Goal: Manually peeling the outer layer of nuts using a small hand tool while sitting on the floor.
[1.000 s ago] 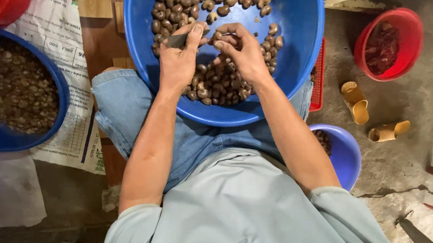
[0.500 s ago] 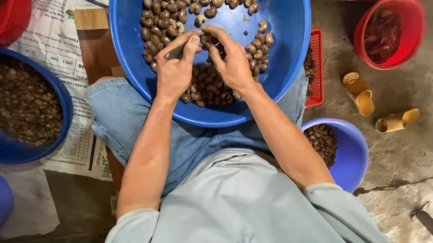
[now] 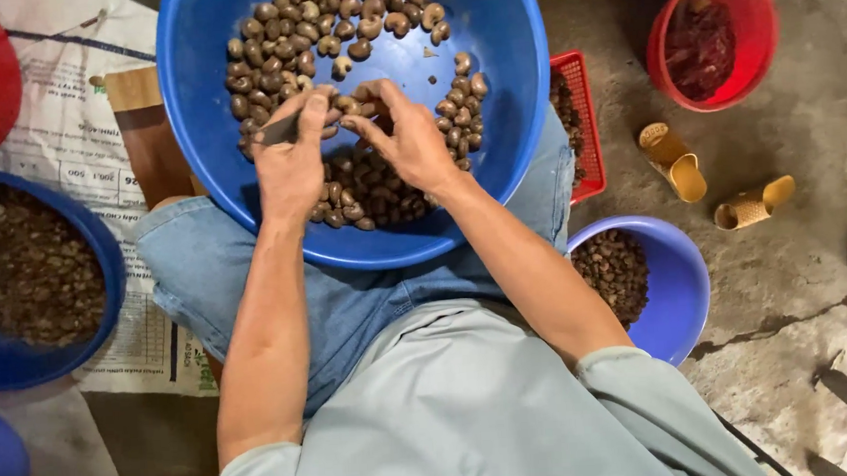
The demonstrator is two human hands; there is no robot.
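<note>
- The left hand (image 3: 289, 163) is closed around a short, dark grey metal blade (image 3: 280, 130), thumb pressed along its top.
- The blade's long axis runs roughly left to right across the view, slightly tilted; its free end points out past the left hand's knuckles towards the left rim of the bowl, the other end towards the fingertips of the other hand.
- The right hand (image 3: 410, 143) is pinched shut, thumb and forefinger holding a small brown cashew nut (image 3: 361, 103) just beside the left thumb; the nut is mostly hidden, so I cannot tell which way it points.
- Both hands meet over the middle of a large round blue plastic bowl (image 3: 506, 56) resting on the person's lap, on blue denim shorts (image 3: 200, 261).
- Inside the bowl, brown curved cashew nuts (image 3: 293, 30) lie in a band along the far side and a heap under the hands.
- A smaller violet-blue plastic bowl (image 3: 682, 291) of dark nuts sits on the floor by the right elbow.
- A red plastic bucket (image 3: 760, 51) of reddish-brown scraps stands well apart at upper right.
- Two tan woven slippers (image 3: 674, 164) lie on the concrete floor between them.
- A blue tub (image 3: 103, 277) of brown bits sits at left on a printed sack (image 3: 65, 142).
</note>
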